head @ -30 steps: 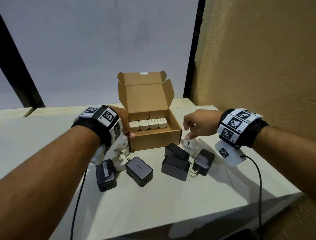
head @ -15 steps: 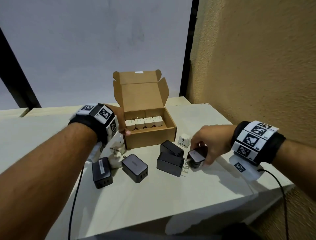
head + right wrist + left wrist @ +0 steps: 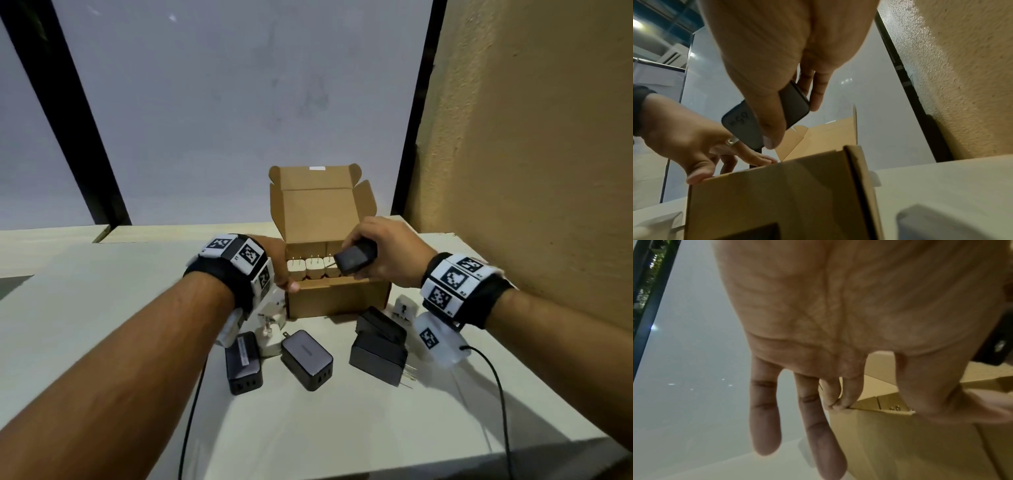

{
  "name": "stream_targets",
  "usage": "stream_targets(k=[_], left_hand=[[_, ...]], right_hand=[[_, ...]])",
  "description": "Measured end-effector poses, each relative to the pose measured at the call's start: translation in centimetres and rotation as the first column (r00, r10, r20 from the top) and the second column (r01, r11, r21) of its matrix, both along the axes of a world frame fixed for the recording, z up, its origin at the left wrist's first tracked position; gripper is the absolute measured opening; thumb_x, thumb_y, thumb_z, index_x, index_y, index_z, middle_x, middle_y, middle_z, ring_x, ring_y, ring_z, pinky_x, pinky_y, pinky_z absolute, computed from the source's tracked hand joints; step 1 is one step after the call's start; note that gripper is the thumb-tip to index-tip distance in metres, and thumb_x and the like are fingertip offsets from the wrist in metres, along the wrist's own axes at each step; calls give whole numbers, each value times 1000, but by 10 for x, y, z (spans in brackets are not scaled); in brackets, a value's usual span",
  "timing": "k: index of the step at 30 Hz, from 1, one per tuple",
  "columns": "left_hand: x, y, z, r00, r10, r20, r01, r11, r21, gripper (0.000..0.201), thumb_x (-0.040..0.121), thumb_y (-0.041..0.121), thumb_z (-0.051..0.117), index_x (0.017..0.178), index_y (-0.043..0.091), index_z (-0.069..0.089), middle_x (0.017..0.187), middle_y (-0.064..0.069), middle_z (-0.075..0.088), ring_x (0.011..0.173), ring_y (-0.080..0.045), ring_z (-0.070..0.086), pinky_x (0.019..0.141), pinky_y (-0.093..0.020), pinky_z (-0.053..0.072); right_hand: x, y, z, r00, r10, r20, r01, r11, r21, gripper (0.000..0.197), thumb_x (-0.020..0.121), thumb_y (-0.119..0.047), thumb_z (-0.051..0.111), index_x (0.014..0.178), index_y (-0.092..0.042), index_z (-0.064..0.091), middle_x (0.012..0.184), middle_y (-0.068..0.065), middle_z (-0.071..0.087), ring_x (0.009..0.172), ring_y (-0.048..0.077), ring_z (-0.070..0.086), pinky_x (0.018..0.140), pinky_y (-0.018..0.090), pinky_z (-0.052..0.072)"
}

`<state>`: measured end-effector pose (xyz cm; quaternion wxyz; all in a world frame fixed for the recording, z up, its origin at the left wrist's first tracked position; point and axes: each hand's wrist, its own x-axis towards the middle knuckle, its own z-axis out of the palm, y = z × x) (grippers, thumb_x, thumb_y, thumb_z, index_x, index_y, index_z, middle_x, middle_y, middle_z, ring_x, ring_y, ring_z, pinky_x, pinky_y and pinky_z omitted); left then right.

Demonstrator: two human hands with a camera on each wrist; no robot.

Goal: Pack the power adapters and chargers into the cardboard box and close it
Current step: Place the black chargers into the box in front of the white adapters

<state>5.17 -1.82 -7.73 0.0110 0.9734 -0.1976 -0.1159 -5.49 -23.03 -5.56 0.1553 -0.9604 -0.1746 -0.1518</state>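
An open cardboard box [image 3: 337, 301] stands mid-table with its lid [image 3: 318, 212] upright. A row of white chargers [image 3: 313, 270] fills its back part. My left hand [image 3: 279, 270] grips the box's front left corner, thumb on the front rim. My right hand [image 3: 380, 253] holds a black charger [image 3: 354, 262] just above the box's open top; in the right wrist view this charger [image 3: 744, 123] is pinched between thumb and fingers over the box wall [image 3: 777, 194]. Several black chargers [image 3: 307, 359] and white adapters [image 3: 403, 308] lie on the table in front.
The white table [image 3: 342, 428] ends close at the front and right. A rough tan wall [image 3: 531, 171] rises on the right, a pale panel behind the box. Thin black cables [image 3: 496, 383] trail from both wrists across the table.
My right hand took a black charger from the table right of the box and lifted it over the box opening. The left hand stayed on the box corner.
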Motion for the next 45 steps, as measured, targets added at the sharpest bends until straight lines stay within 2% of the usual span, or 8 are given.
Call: stream_targets(k=[6,12,18,26,32,38,41,45], left_hand=[[6,1,-3,999,-42,11,42,999,0,50,65,54,79,94,15,68,95,-1,68,90,-21,63,79,-30,46],[8,2,-1,998,-63,3,63,998,-5,61,64,57,79,102,10,69,86,0,59,76,-17,52,60,-24,36],[12,0,0,997,-72,-9,73,997,23,72,65,62,76,116,13,64,113,-6,68,92,-20,57,78,-29,40],[12,2,0,996,-91,-17,91,996,-12,61,67,55,79,111,14,66,90,2,58,80,-17,51,56,-22,31],[11,2,1,993,-100,-60,99,995,-32,67,69,56,77,117,11,66,88,1,57,81,-17,50,69,-28,35],[11,1,0,996,-79,-32,78,997,-23,65,66,59,78,111,14,66,90,1,59,80,-17,51,65,-26,36],[10,0,1,997,-74,-26,74,997,2,70,67,60,77,118,13,64,94,1,58,84,-17,51,74,-27,36],[13,1,-1,997,-68,-39,67,998,-18,54,63,59,79,95,23,54,88,2,55,78,-17,49,64,-26,35]], right_hand=[[20,18,-9,997,-63,-39,66,996,64,44,65,-12,87,103,-20,65,101,-6,60,93,9,52,72,9,40],[34,34,-5,942,-218,-254,215,976,-37,44,67,-21,85,107,-18,66,100,0,69,90,18,64,78,29,57],[49,52,-4,865,-297,-405,213,947,-240,32,73,-28,79,101,-14,75,89,2,71,82,18,65,62,24,52],[58,63,-14,813,-384,-438,201,890,-409,50,80,-54,68,105,-12,73,97,7,72,90,24,67,73,32,53],[50,60,-6,840,-331,-431,178,917,-357,41,88,-33,65,128,-26,60,133,3,58,116,24,56,85,27,44],[48,64,-4,840,-313,-444,156,922,-354,36,90,-35,63,125,-28,63,126,4,61,102,22,60,71,26,42],[51,66,-6,837,-331,-436,162,911,-380,36,90,-34,63,125,-27,63,129,4,60,110,24,60,72,26,41],[52,67,-5,831,-339,-440,145,897,-418,37,93,-35,57,129,-24,61,133,5,59,117,26,57,82,28,43]])
